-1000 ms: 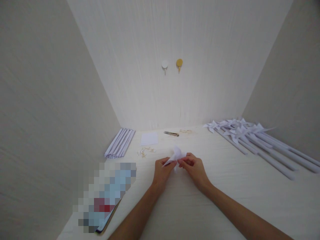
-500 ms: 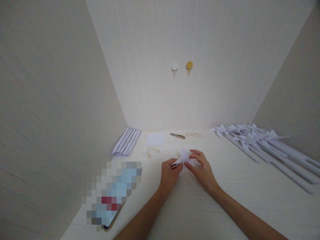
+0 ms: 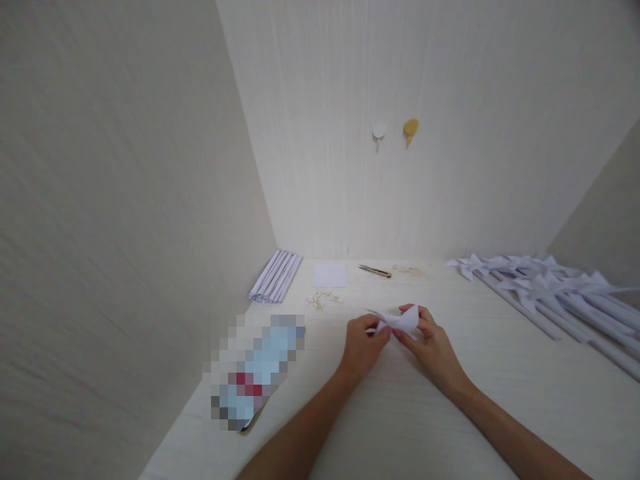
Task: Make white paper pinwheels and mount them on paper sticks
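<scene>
Between my two hands is a white paper pinwheel head (image 3: 406, 320), its corners curled up and raised just above the table. My left hand (image 3: 364, 343) is closed on its left side, thumb and fingers pinching near the middle. My right hand (image 3: 429, 340) grips the right side, with the thumb low at the front and the fingers behind the paper. The fingertips are partly hidden by the paper. Beyond my hands lie a small pile of short cotton-swab pieces (image 3: 324, 299) and a square sheet of white paper (image 3: 330, 275).
Thread snips (image 3: 375, 271) and small pale bits (image 3: 407, 271) lie by the back wall. Rolled paper sticks (image 3: 276, 277) are stacked at the back left. Finished paper pinwheels (image 3: 540, 283) are piled at right. A blurred-out flat object (image 3: 260, 373) lies at left. Two hooks (image 3: 411, 128) hang on the wall.
The view has swung a little to the left. The paper has been turned in my hands, and my right fingers have moved from its upper edge to grip behind its right side.
</scene>
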`<state>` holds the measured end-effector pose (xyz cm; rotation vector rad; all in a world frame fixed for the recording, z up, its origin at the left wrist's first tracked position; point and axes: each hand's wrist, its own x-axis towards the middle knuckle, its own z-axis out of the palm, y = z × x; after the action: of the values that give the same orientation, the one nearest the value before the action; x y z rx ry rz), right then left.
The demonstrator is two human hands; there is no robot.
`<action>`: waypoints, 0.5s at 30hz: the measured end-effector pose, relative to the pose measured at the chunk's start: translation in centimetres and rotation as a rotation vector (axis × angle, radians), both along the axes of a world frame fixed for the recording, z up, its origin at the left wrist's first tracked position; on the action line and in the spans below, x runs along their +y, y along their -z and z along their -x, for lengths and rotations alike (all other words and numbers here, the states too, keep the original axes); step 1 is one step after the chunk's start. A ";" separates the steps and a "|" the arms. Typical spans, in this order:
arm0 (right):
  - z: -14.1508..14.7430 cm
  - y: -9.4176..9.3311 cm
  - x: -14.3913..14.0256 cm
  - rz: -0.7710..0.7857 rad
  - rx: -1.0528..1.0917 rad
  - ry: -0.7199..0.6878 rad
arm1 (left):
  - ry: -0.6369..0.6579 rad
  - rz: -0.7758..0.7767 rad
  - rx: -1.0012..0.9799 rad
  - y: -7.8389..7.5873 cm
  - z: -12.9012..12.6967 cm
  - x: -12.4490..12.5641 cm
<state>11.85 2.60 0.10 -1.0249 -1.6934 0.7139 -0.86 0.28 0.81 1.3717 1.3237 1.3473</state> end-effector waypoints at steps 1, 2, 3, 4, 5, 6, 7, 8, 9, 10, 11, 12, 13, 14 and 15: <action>0.0 -0.1 -0.1 0.012 0.007 0.007 | 0.010 0.013 -0.019 -0.1 0.0 0.0; 0.0 -0.1 -0.1 0.022 0.014 0.011 | 0.019 0.017 -0.031 -0.2 0.0 0.0; 0.0 -0.1 -0.1 0.031 0.020 0.014 | 0.026 0.015 -0.040 -0.3 0.0 -0.1; 0.0 -0.1 -0.2 0.039 0.026 0.012 | 0.027 0.010 -0.046 -0.3 0.0 -0.1; 0.1 -0.1 -0.2 0.047 0.035 0.009 | 0.027 0.005 -0.046 -0.3 0.0 -0.1; 0.1 -0.1 -0.2 0.056 0.045 0.003 | 0.026 0.000 -0.043 -0.2 0.0 -0.1; 0.1 0.0 -0.1 0.067 0.057 -0.006 | 0.028 -0.003 -0.042 -0.1 0.0 -0.1; 0.1 0.2 -0.1 0.079 0.085 -0.009 | 0.034 -0.005 -0.046 -0.1 0.0 -0.1; 0.2 0.3 -0.1 0.088 0.132 -0.004 | 0.041 -0.007 -0.060 0.0 0.0 0.0; 0.1 0.5 0.0 0.099 0.195 0.005 | 0.050 -0.009 -0.085 0.1 0.0 0.1; 0.0 0.7 0.1 0.113 0.267 0.022 | 0.059 -0.007 -0.125 0.2 0.0 0.2; -0.1 0.9 0.3 0.131 0.342 0.052 | 0.067 0.002 -0.180 0.3 0.1 0.3; -0.3 1.2 0.5 0.150 0.407 0.091 | 0.076 0.020 -0.244 0.4 0.1 0.4; -0.5 1.4 0.7 0.166 0.449 0.139 | 0.087 0.047 -0.311 0.5 0.2 0.5; -0.8 1.7 1.0 0.169 0.469 0.191 | 0.105 0.082 -0.375 0.5 0.3 0.6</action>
<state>12.67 3.62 -1.62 -1.0235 -1.1317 0.9010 -1.14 0.88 0.29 1.0548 1.0295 1.3817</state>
